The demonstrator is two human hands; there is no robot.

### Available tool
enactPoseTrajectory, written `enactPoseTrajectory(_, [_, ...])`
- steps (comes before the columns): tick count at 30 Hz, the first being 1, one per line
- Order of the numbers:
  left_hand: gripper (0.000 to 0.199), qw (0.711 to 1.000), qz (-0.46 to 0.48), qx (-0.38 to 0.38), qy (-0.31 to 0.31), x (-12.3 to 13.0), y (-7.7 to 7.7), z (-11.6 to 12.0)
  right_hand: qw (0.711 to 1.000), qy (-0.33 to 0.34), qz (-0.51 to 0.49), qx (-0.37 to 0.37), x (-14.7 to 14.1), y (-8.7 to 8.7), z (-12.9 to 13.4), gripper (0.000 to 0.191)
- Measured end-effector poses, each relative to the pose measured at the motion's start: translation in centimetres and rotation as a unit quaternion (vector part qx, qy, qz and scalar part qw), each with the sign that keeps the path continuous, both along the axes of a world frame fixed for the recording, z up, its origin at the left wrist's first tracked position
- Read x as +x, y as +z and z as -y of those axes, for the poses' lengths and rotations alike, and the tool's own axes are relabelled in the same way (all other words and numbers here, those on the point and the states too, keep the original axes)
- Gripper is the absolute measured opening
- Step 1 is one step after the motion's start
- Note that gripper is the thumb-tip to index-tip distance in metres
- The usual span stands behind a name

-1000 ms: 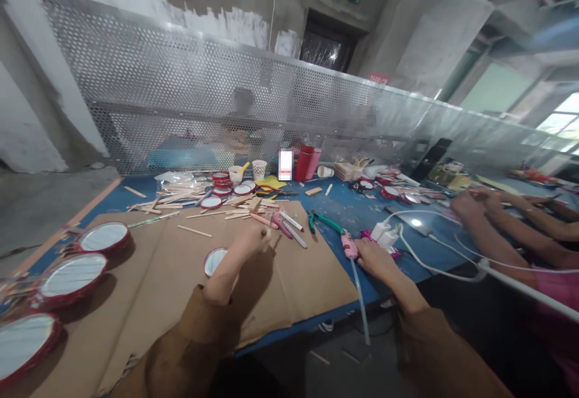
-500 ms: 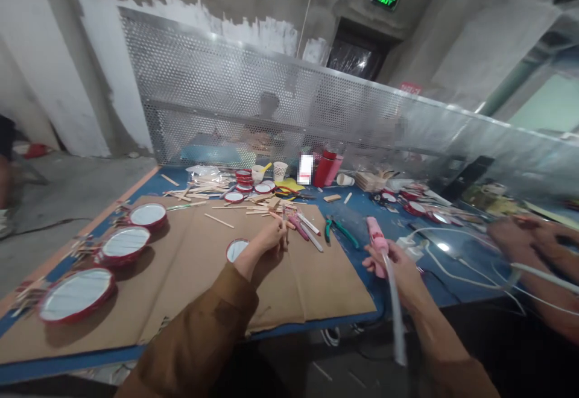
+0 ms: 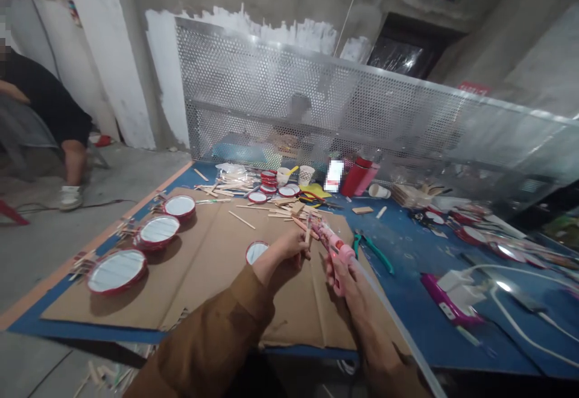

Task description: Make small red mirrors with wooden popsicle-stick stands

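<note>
While I check the head feed, the left hand (image 3: 287, 254) is closed on a thin wooden craft stick (image 3: 308, 232), which stands tilted up from the fingers. The right hand (image 3: 347, 283) is wrapped around the grip of a pink hot glue gun (image 3: 335, 248), nozzle angled up and left, right by the stick; can't tell if they touch. A long clear glue stick (image 3: 398, 331) runs from the back of the gun toward the lower right. Both hands are over a brown cardboard sheet (image 3: 289, 319) on the blue bench (image 3: 407, 307). A small red-rimmed round mirror (image 3: 257, 252) lies just beside the left hand. Three larger red-rimmed mirrors (image 3: 116, 271) sit in a row further left on the cardboard. Loose craft sticks (image 3: 266, 210) are scattered along its far edge. Green-handled pliers (image 3: 373, 252) lie on the bench right of the gun, with a pink power strip (image 3: 446, 298) further right. A seated person (image 3: 40, 99) is off the bench at far left.
</note>
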State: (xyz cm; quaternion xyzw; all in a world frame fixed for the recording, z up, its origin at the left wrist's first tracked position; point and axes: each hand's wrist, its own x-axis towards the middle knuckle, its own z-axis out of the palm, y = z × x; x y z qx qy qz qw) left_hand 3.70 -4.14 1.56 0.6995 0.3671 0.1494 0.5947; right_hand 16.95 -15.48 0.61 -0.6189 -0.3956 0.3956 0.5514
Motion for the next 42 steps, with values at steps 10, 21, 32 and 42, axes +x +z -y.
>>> enactPoseTrajectory(10, [0.020,0.999,0.042,-0.002,-0.013,0.2,-1.8,-0.8,0.999,-0.022,-0.045,-0.012,-0.4,-1.3,0.1,0.055])
enactPoseTrajectory(21, [0.017,0.998,0.058,-0.014,-0.014,0.1,-1.7,-0.7,1.000,-0.002,-0.002,-0.022,0.5,-2.6,-0.5,0.045])
enactPoseTrajectory(32, [0.009,0.998,0.067,-0.022,-0.006,-0.1,-1.0,-0.2,0.998,-0.009,-0.049,-0.042,0.2,-2.5,-0.5,0.050])
enactPoseTrajectory(42, [0.014,0.998,0.061,-0.024,-0.023,-0.1,-1.8,-0.8,0.998,-0.011,-0.053,-0.040,-0.1,-2.2,-0.6,0.049])
